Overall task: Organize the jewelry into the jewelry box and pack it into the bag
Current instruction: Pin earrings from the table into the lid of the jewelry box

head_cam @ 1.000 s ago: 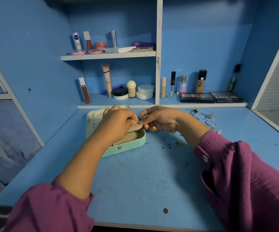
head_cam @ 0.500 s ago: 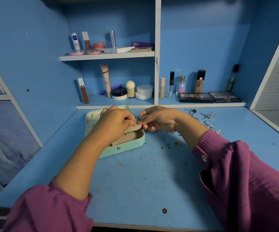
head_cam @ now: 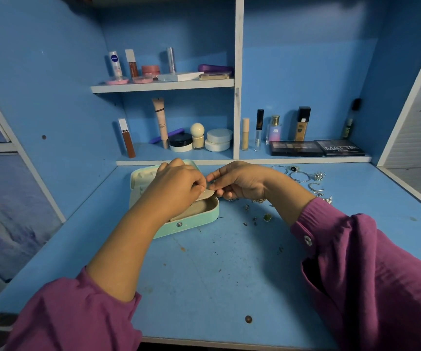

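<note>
Lying open near the back left of the blue desk (head_cam: 204, 287): one mint jewelry box (head_cam: 191, 221), lid tipped back toward the shelf edge, front wall facing the bare middle of the desk. Hovering over the box, curling its fingers and pinching the beige flap (head_cam: 205, 195) at the box's right rim: left hand (head_cam: 176, 186). Meeting it there, fingertips pressing together on something too small to tell: right hand (head_cam: 239, 181). Lying loose just right of the box, under the right wrist: several small earrings (head_cam: 257, 216), count unclear. Sitting farther right near the shelf edge: two hoop bangles (head_cam: 299, 176) among silver rings (head_cam: 318, 190). Resting on the lower shelf: two eyeshadow palettes (head_cam: 315, 148).
</note>
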Demonstrator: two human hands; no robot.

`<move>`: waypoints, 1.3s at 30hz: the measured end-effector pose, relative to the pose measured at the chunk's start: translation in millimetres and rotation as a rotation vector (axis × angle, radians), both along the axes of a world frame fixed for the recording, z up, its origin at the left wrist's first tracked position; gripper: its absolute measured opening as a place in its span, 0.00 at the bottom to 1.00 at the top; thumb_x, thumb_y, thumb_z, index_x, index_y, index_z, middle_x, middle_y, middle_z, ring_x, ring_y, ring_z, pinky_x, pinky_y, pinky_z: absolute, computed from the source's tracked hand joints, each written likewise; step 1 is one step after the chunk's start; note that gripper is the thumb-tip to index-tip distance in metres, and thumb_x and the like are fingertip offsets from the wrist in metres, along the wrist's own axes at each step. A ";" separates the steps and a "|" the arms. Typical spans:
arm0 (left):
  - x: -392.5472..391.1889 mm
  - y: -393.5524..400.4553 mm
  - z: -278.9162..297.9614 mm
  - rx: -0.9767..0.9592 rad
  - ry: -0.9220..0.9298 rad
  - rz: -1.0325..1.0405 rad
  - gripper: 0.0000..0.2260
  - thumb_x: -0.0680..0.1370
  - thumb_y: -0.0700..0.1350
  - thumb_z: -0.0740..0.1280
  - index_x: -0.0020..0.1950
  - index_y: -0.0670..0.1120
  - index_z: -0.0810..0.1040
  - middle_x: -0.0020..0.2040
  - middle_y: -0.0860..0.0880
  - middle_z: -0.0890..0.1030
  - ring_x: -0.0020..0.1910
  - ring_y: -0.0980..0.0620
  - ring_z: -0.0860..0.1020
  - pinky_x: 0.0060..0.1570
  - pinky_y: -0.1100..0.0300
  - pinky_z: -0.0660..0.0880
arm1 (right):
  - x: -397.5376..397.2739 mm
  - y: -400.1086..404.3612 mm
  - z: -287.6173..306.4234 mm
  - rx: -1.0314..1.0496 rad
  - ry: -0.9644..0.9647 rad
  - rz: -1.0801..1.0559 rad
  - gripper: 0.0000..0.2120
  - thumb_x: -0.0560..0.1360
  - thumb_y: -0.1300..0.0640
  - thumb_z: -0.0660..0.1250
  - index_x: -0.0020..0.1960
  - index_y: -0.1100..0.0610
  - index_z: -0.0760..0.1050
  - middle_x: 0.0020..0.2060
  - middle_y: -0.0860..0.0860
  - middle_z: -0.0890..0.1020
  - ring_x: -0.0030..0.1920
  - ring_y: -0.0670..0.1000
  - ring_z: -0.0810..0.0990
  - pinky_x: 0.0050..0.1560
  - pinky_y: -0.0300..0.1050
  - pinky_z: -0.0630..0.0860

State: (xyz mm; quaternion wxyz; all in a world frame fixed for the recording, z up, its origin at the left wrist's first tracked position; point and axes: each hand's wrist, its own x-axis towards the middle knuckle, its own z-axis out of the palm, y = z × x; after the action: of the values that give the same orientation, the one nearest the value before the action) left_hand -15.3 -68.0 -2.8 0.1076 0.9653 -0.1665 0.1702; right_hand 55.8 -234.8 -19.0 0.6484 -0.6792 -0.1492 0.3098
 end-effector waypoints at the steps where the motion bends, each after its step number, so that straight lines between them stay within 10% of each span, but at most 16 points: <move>1: 0.7 0.0 -0.6 0.005 -0.003 -0.005 0.07 0.79 0.44 0.64 0.49 0.50 0.82 0.47 0.56 0.80 0.53 0.54 0.67 0.50 0.60 0.57 | -0.6 -0.1 0.6 -0.005 -0.006 0.006 0.08 0.74 0.73 0.63 0.48 0.63 0.76 0.29 0.53 0.79 0.26 0.45 0.76 0.25 0.33 0.71; 25: 4.6 -1.4 -6.2 0.122 -0.062 -0.006 0.09 0.80 0.46 0.62 0.51 0.49 0.82 0.48 0.52 0.80 0.55 0.51 0.68 0.52 0.61 0.61 | -7.3 -1.8 2.8 -0.038 -0.060 0.019 0.07 0.75 0.71 0.64 0.48 0.64 0.78 0.27 0.51 0.79 0.26 0.43 0.75 0.28 0.32 0.72; 32: -2.0 43.9 5.9 -0.453 -0.030 0.080 0.10 0.76 0.45 0.69 0.42 0.62 0.79 0.44 0.51 0.77 0.45 0.55 0.75 0.52 0.58 0.70 | -5.8 -2.4 3.0 -0.014 -0.032 0.011 0.07 0.75 0.71 0.64 0.47 0.63 0.79 0.29 0.52 0.80 0.28 0.44 0.76 0.27 0.33 0.72; 39: 0.8 118.3 -9.1 -0.497 0.145 0.290 0.17 0.78 0.36 0.64 0.42 0.59 0.79 0.38 0.48 0.78 0.39 0.49 0.74 0.40 0.58 0.69 | -5.5 0.5 2.4 0.106 -0.037 -0.016 0.06 0.77 0.68 0.62 0.46 0.61 0.76 0.36 0.58 0.84 0.30 0.47 0.72 0.25 0.34 0.67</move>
State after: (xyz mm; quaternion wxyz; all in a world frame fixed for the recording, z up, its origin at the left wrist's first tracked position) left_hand -14.5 50.2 -11.9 0.3269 0.9327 0.0279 0.1499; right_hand 50.2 -234.3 -16.6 0.6832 -0.6507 -0.1719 0.2834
